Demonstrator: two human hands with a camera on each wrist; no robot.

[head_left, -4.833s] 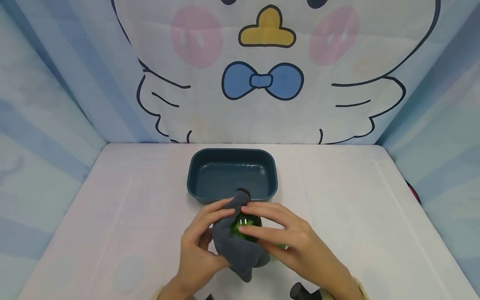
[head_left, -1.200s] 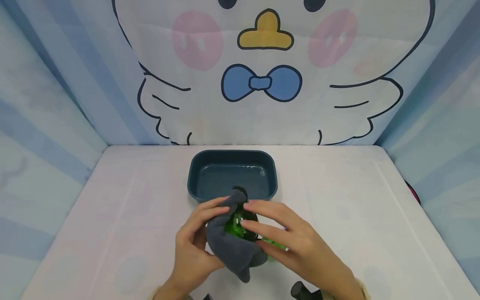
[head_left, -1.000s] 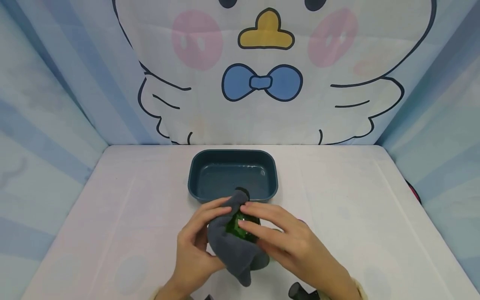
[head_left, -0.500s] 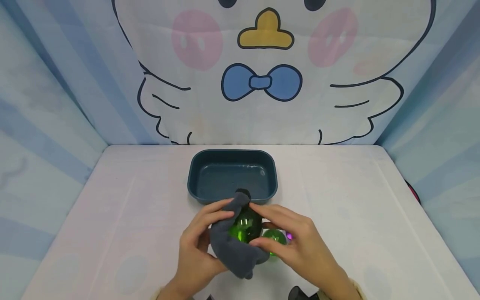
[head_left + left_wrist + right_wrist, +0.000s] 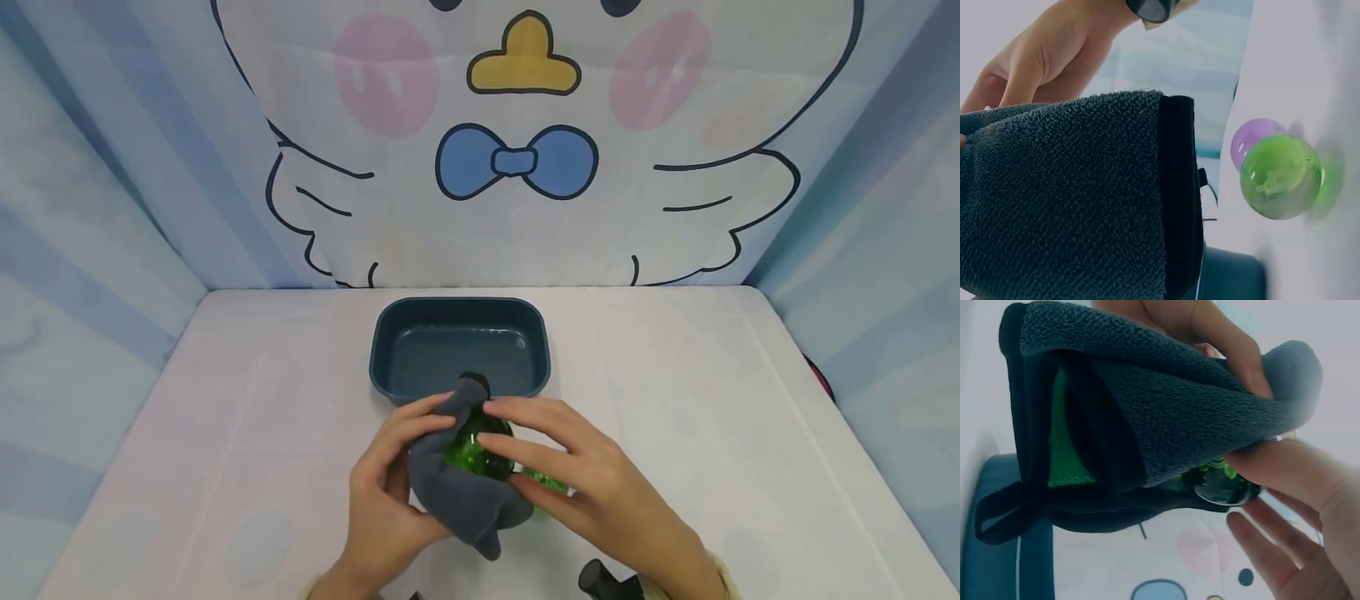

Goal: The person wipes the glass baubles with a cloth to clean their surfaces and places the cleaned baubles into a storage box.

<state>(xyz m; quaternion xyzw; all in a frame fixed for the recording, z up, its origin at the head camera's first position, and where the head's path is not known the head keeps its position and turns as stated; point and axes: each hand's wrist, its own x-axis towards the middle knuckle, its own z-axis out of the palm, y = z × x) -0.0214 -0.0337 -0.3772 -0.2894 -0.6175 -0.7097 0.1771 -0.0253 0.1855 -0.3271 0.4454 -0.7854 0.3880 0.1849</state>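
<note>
A dark grey towel (image 5: 457,492) with black edging and a hanging loop is wrapped partly round a clear green ball (image 5: 480,450). My left hand (image 5: 393,483) grips the towel and the ball behind it from the left. On the right, my right hand (image 5: 577,467) holds the ball's bare side, its fingertips on the green surface. Its thumb (image 5: 1279,465) presses by the towel's edge in the right wrist view. The towel covers much of the ball. Another green ball (image 5: 1282,178) rests on the table in front of a purple ball (image 5: 1250,140).
A dark teal rectangular bin (image 5: 465,337) stands just beyond the hands, and the towel's tip overlaps its near rim in the head view. The white table (image 5: 675,400) is bounded by a printed cloth backdrop (image 5: 517,242). A black device (image 5: 607,581) sits at the right wrist.
Half a second ago my right thumb and forefinger framed the ball; now the fingers spread over its front. The ball and towel have shifted slightly left, and the second green ball is more covered.
</note>
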